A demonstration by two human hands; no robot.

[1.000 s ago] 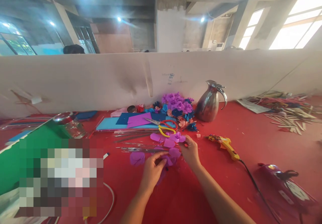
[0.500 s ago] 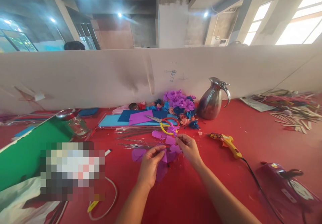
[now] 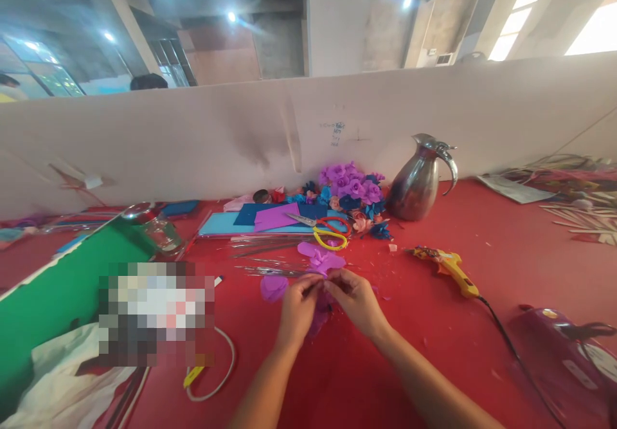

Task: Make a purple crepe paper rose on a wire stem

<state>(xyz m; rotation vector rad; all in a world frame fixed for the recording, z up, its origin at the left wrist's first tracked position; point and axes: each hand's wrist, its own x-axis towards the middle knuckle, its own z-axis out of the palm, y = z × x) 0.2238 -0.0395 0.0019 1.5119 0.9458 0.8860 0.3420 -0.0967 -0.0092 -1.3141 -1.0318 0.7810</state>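
Bright ceiling lamps (image 3: 232,17) shine above a pale partition (image 3: 207,139), and the top of another person's head (image 3: 148,82) shows past it at 11 o'clock. A red desk (image 3: 419,345) carries everything in front. Taking the joined fingertips as the clock's centre, the left hand (image 3: 297,298) and right hand (image 3: 357,295) meet with thumbs and forefingers pinched together on a purple paper flower (image 3: 322,260), which sits at 12 o'clock, just beyond the tips; its base is mostly hidden by the fingers. One loose purple petal (image 3: 274,288) lies at 9 o'clock, just beside the left hand. Thin wires (image 3: 265,271) spread between 9 and 10. Farther off at 12 are open scissors (image 3: 303,220), their blades over coloured sheets (image 3: 272,217) at 11. Finished-looking flowers (image 3: 354,188) are heaped at 1 o'clock, near a metal jug (image 3: 413,191) between 1 and 2. At 3 lies a yellow glue gun (image 3: 461,274). A lidded glass jar (image 3: 165,233) leans toward 10 o'clock.
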